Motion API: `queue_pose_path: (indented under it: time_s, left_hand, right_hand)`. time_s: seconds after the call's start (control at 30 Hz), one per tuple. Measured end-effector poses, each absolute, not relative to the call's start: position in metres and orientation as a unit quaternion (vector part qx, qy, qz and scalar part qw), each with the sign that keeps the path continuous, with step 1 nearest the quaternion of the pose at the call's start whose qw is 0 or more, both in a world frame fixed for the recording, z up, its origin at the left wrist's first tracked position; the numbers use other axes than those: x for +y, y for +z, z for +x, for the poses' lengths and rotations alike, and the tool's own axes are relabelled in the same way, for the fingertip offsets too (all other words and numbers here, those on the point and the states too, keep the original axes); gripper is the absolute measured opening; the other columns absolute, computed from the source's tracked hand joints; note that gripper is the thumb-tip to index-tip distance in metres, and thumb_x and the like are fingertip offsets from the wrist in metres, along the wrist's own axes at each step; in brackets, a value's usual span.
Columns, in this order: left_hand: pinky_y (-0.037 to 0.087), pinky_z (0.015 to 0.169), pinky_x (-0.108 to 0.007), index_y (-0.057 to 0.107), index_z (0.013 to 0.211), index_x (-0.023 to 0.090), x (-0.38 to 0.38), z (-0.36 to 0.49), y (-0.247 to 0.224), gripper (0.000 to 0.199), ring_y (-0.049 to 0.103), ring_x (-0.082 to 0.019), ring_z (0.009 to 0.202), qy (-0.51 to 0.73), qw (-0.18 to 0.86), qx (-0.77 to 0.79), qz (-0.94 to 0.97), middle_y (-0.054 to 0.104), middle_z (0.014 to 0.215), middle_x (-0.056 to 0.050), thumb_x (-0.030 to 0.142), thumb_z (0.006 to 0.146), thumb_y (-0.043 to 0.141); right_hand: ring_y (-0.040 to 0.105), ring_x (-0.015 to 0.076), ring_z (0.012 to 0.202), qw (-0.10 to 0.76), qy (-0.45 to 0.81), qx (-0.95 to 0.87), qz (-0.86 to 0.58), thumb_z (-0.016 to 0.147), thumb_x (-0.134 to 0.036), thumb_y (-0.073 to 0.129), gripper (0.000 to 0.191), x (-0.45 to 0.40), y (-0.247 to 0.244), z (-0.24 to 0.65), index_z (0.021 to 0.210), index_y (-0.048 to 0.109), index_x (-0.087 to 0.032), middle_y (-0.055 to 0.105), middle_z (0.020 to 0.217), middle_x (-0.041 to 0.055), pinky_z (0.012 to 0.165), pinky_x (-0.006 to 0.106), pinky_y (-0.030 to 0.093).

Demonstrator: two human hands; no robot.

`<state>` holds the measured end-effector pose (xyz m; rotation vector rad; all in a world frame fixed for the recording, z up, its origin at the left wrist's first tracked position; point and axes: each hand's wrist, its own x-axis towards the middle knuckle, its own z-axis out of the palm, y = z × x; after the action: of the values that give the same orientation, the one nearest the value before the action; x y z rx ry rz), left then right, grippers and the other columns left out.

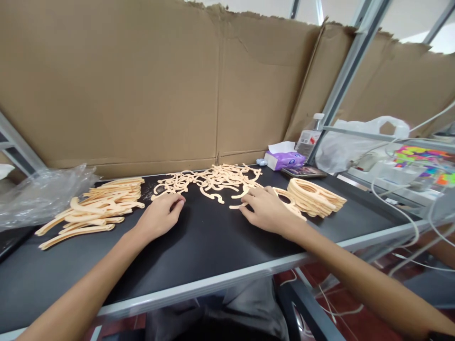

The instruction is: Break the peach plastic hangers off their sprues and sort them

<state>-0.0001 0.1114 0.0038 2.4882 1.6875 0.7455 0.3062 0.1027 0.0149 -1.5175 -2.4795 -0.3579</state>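
My left hand (161, 215) rests at the near edge of a loose heap of small curved, cream-coloured pieces (227, 177). Its fingers are curled with the thumb against them, and whatever may be inside is hidden. To the right, my right hand (265, 208) has its fingers bent down over a small curved piece (234, 207), whose end sticks out by the thumb and fingertips. Beside that hand stands a stack of flat ring-shaped pieces (313, 196), with some loose ones partly under the hand. Long curved strips (95, 208) lie piled left of my left hand.
A purple tissue pack (284, 158), a phone (304, 171) and a plastic bottle (308, 137) stand at the back right. Clear plastic wrap (46, 192) lies at the left. Tall cardboard (159, 85) closes off the back. White cables (414, 227) hang at the right.
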Motion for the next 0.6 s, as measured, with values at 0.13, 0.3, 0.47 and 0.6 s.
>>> queue_pose_path:
  time_s: [0.13,0.3,0.47,0.6]
  left_hand:
    - [0.049,0.080,-0.034,0.066,0.099,0.021,0.111,-0.001,0.003,0.026,0.065,-0.022,0.089,0.239,0.027,0.561,0.792,0.071,0.098,-0.005,0.030,0.090,0.043]
    - [0.050,0.077,-0.034,0.067,0.097,0.020,0.107,0.003,0.006,0.026,0.065,-0.022,0.083,0.236,0.010,0.575,0.783,0.071,0.091,-0.005,0.023,0.084,0.045]
    - [0.051,0.080,-0.035,0.067,0.097,0.020,0.109,0.004,0.004,0.027,0.065,-0.023,0.087,0.235,0.009,0.555,0.798,0.071,0.093,-0.006,0.024,0.085,0.044]
    - [0.050,0.087,-0.038,0.068,0.099,0.020,0.110,0.000,0.006,0.028,0.063,-0.026,0.099,0.232,-0.061,0.599,0.764,0.071,0.102,-0.009,0.021,0.083,0.044]
  right_hand:
    - [0.062,0.0234,0.092,0.045,-0.106,-0.873,-0.475,0.094,-0.023,0.044,0.029,0.114,0.027,0.274,0.091,0.071,-0.015,0.069,0.099,0.0120,0.087,0.038,0.034]
    - [0.061,0.0208,0.088,0.101,-0.066,-0.911,-0.395,0.095,-0.022,0.046,0.026,0.127,0.018,0.253,0.089,0.071,-0.016,0.067,0.091,0.0093,0.081,0.033,0.038]
    - [0.056,0.0218,0.088,0.202,-0.050,-0.912,-0.355,0.098,-0.021,0.044,0.024,0.129,-0.004,0.250,0.090,0.064,-0.012,0.062,0.093,0.0128,0.081,0.035,0.042]
    - [0.052,0.0214,0.088,0.236,-0.026,-0.918,-0.319,0.097,-0.019,0.044,0.019,0.126,-0.008,0.251,0.090,0.060,-0.014,0.059,0.094,0.0117,0.081,0.036,0.043]
